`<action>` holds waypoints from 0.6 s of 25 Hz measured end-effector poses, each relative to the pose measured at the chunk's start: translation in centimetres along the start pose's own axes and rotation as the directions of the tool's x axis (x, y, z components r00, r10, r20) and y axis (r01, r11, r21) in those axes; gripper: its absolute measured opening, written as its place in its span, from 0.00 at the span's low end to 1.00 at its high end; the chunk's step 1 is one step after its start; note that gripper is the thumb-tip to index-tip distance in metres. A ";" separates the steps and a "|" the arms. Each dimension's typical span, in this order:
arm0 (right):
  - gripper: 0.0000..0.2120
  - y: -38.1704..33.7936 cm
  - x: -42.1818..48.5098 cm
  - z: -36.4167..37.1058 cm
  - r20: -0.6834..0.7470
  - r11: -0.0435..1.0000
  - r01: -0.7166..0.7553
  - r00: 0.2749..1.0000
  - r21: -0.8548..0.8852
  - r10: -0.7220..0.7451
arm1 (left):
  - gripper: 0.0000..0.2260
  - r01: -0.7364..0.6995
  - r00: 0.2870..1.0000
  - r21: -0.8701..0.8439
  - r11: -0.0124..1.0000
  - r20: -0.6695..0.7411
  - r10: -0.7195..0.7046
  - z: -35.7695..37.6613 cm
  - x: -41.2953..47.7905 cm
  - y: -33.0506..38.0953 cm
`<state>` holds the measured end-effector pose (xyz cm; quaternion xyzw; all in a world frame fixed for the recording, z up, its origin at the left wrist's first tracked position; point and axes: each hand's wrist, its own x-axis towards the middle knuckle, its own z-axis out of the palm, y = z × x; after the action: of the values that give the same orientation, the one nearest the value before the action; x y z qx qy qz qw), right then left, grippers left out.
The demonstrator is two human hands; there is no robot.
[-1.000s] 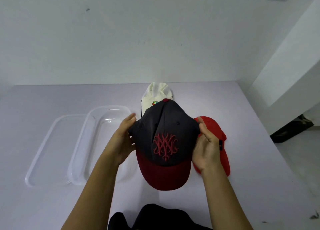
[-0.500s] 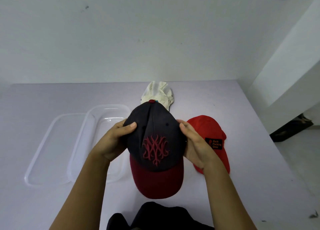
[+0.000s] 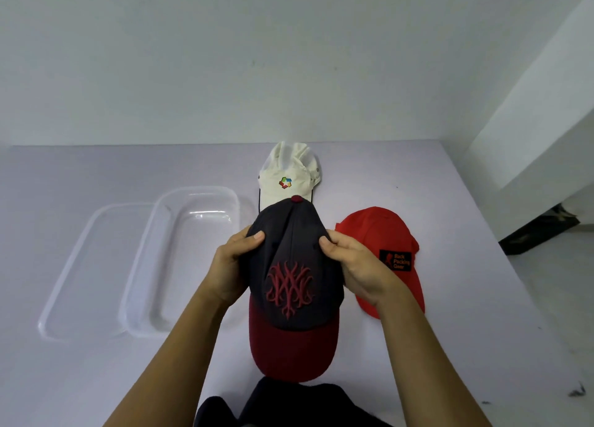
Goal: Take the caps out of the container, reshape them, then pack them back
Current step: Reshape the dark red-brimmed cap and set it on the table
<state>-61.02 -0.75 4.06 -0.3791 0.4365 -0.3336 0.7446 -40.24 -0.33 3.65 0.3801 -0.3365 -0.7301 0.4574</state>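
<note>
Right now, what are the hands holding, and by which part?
The dark cap, by its crown: the left hand grips one side and the right hand the other, thumbs on top.

Both hands on the dark cap, so it fills the middle lane in front of me. Left hand side: clear container just beside my wrist, open top up, its lid butting it further left. Right hand side: red cap right behind my knuckles. White cap blocks straight ahead, just past the dark cap's crown. Bare table shows right of the red cap, in front of the container and along the back edge.
</note>
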 end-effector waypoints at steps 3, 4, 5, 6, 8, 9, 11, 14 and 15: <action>0.12 3.4 1.6 -1.5 -0.059 0.988 -0.079 0.994 0.130 0.088 | 0.13 0.122 0.981 0.020 0.992 -0.153 -0.118 -1.2 1.0 -3.3; 0.12 4.6 2.2 -2.0 -0.100 0.983 -0.123 0.985 0.138 0.138 | 0.09 0.160 0.963 0.060 0.985 -0.231 -0.142 -1.6 1.5 -4.3; 0.13 5.8 2.9 -2.7 -0.151 0.979 -0.172 0.971 0.113 0.188 | 0.08 0.204 0.936 0.129 0.970 -0.317 -0.154 -2.1 2.1 -5.2; 0.15 6.9 3.6 -3.4 -0.199 0.973 -0.223 0.952 0.064 0.231 | 0.09 0.263 0.905 0.227 0.938 -0.395 -0.158 -2.8 2.7 -6.0; 0.13 8.6 4.7 -4.4 -0.264 0.944 -0.314 0.923 -0.101 0.279 | 0.11 0.381 0.856 0.412 0.827 -0.495 -0.148 -4.2 3.5 -7.5; 0.11 9.1 5.1 -4.8 -0.285 0.920 -0.347 0.914 -0.183 0.288 | 0.10 0.417 0.845 0.479 0.772 -0.517 -0.136 -4.8 3.8 -8.2; 0.07 9.4 5.5 -5.1 -0.333 0.872 -0.370 0.906 -0.321 0.262 | 0.08 0.437 0.841 0.585 0.683 -0.536 -0.080 -5.1 3.9 -9.3; 0.06 9.2 6.3 -5.4 -0.348 0.835 -0.329 0.920 -0.442 0.178 | 0.11 0.410 0.831 0.660 0.630 -0.555 0.041 -4.3 4.8 -9.7; 0.06 9.2 6.7 -5.4 -0.339 0.846 -0.316 0.925 -0.430 0.173 | 0.11 0.394 0.835 0.673 0.626 -0.547 0.063 -3.9 5.2 -9.7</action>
<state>-61.67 -3.27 -8.28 -0.4384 0.6536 -0.1687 0.5935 -42.37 -2.23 -7.71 0.7499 -0.4366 -0.4270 0.2543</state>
